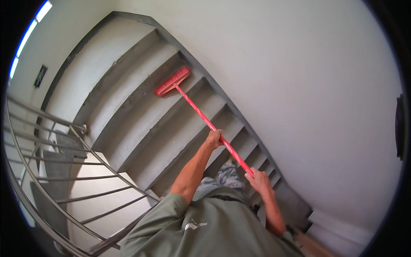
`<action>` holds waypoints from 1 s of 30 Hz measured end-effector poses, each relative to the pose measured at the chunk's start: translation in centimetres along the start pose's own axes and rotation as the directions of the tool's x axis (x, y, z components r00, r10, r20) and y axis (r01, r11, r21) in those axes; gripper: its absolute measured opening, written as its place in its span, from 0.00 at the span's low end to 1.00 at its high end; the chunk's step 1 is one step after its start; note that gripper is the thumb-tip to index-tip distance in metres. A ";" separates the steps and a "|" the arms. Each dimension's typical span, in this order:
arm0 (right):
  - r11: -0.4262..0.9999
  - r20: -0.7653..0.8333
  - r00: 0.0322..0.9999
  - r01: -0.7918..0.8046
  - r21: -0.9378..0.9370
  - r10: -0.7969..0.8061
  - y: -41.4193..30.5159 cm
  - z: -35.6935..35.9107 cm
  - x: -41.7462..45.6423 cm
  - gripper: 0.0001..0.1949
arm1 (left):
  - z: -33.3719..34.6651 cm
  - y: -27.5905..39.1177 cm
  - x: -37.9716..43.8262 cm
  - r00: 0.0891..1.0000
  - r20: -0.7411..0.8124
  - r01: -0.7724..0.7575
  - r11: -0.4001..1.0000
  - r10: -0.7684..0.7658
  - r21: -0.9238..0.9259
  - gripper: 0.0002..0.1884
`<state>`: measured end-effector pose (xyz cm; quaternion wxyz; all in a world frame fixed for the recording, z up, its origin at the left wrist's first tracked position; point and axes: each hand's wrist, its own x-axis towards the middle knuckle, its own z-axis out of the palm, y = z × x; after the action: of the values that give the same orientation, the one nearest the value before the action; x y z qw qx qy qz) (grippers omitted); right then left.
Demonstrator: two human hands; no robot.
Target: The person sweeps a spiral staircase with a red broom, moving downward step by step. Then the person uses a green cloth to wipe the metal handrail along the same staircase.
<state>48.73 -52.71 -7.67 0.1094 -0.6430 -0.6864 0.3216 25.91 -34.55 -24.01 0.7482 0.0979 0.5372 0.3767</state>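
A red push broom reaches up the stairs, its bristle head [172, 82] on a concrete step [141, 104] close to the wall-side skirting. My left hand [215, 139] grips the red patterned broom handle [199, 111] around its middle. Near the handle's lower end, my right hand [258, 180] is closed around it. The handle runs slantwise between the head and my right hand, in front of my body. Parts of my fingers are hidden behind the handle and the backs of my hands.
Curved concrete steps rise toward the upper left. A metal stair railing [96, 163] bends along the left side. The pale wall [289, 80] with a dark grey skirting [221, 93] bounds the right. A dark object [399, 127] is on the wall at far right.
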 end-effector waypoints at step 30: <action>0.665 0.567 0.821 -0.455 0.592 0.057 -2.6 4.4 -4.0 0.11 | -2.5 0.5 -10.1 0.933 0.359 0.056 0.974 0.028 -0.220 0.07</action>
<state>44.75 -57.73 -8.50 0.1154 -0.5373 -0.4117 0.7269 22.08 -41.63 -17.41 0.8428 0.0754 0.3453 0.4059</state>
